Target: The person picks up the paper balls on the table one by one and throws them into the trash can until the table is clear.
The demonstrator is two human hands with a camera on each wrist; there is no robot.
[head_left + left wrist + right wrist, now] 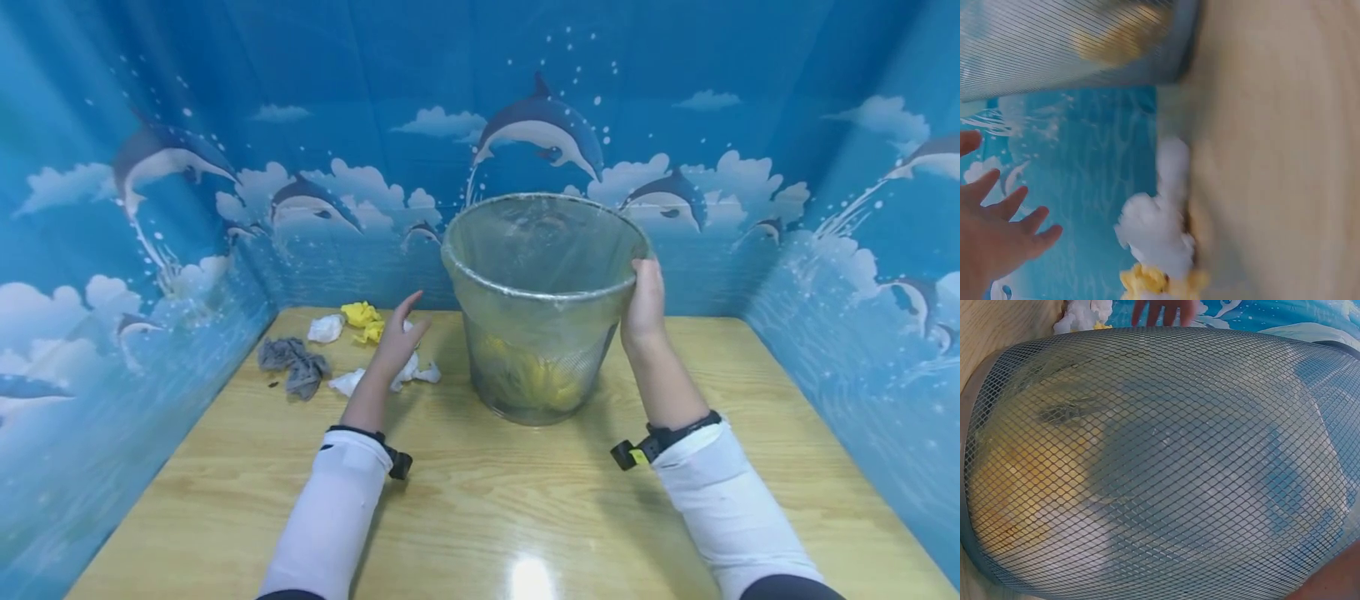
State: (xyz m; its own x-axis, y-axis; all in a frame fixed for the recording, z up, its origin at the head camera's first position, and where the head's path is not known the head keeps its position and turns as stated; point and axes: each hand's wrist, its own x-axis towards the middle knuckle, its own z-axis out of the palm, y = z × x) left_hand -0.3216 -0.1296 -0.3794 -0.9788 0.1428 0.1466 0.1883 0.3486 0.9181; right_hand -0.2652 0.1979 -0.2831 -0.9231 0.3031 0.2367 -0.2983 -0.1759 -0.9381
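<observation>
A mesh wastebasket (480, 367) with a thin see-through liner over its rim is in the middle of the head view. Crumpled yellow paper (540, 379) shows through its lower wall. My right hand (647, 304) grips the rim on the right side. To the left of the basket, my left hand (393, 342) is held with fingers spread and nothing in them. It overlaps white crumpled tissue (420, 372) in this view. In the left wrist view that hand (1004, 228) is below the basket's mesh wall (1054, 62).
Farther left on the wooden table (465, 492) lie a grey crumpled wad (294, 365), another white wad (326, 328) and yellow wads (362, 314). A blue curtain (420, 75) printed with dolphins encloses the back and both sides.
</observation>
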